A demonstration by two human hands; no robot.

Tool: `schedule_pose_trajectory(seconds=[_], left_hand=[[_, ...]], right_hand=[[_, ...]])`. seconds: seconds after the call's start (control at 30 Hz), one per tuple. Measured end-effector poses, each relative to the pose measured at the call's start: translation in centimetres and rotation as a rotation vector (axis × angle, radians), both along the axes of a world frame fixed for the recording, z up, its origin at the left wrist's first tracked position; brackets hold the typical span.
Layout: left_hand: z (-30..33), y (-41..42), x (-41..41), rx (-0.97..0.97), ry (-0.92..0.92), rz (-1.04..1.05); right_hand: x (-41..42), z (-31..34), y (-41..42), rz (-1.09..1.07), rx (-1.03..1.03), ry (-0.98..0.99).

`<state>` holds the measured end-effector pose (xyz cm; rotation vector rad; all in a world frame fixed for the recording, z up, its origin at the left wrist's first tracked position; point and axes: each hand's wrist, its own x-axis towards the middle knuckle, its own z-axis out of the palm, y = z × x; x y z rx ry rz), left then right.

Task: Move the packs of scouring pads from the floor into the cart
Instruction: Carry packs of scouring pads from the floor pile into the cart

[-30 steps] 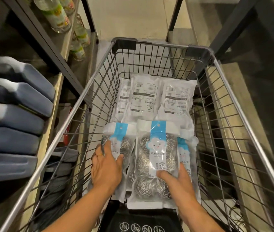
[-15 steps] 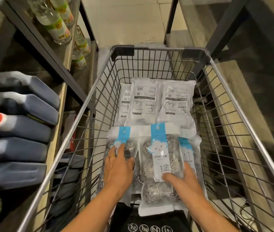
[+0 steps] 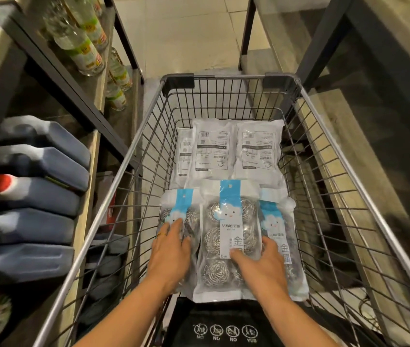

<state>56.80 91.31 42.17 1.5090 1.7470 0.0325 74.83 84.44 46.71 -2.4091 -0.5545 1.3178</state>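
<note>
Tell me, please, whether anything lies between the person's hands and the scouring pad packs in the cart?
Nothing visible does. The left hand rests flat on the left pack, and the right hand lies across the middle pack and right pack. All three packs already lie on the cart floor.

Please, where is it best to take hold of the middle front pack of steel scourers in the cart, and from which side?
Probably the middle pack's near bottom edge, pinched from the person's side. It lies flat, overlapping its neighbours, so its long sides are crowded, while that flat sealed edge is bare and nearest. The right hand already rests flat on its lower part; the left hand is on the left pack.
</note>
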Motion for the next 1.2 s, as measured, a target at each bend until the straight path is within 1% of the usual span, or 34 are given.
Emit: schedule_pose_trajectory(seconds=[0.1,0.23,0.27,0.37,0.4,0.47,0.57,0.67,0.77,0.9,1.03,1.2], left_hand=[[2.2,-0.9,-1.4,0.047,0.076,-0.105],[6.4,-2.5,-3.2,0.07,0.121,-0.188],[7.7,-3.2,-3.5,0.06,0.138,-0.24],[11.7,-5.7,-4.4,0.012,0.207,-0.485],[13.1,-6.4,-4.8,-0.024,0.208,-0.532],[16.0,-7.7,-5.6,-0.082,0.16,-0.548],[21.0,-9.6,-6.5,-0.089,0.007,-0.483],[26.7,-12.4,-7.6,-0.012,-0.168,-0.388],[30.3,-15.2,-9.3,0.057,-0.276,-0.255],[33.3,-19.2,-10.8,0.168,-0.288,0.004],[35.4,-23.9,-11.5,0.241,-0.298,0.184],[37.1,-31.3,-10.6,0.315,-0.343,0.405]], right_hand=[[0.6,2.1,-1.6,-0.003,0.079,0.018],[1.6,7.4,-3.4,0.089,0.149,0.025],[1.6,9.1,-4.1,0.103,0.163,0.045],[1.3,14.3,-6.4,0.105,0.252,0.126],[0.9,16.0,-7.3,0.106,0.283,0.155],[0.3,19.4,-9.4,0.112,0.336,0.177],[-0.3,23.4,-13.6,0.115,0.372,0.18],[0.1,26.8,-17.8,0.123,0.397,0.187],[1.2,29.7,-19.5,0.121,0.446,0.154],[2.4,31.8,-19.8,0.191,0.509,0.17],[2.7,32.0,-20.2,0.289,0.542,0.223],[2.2,31.3,-21.6,0.426,0.533,0.349]])
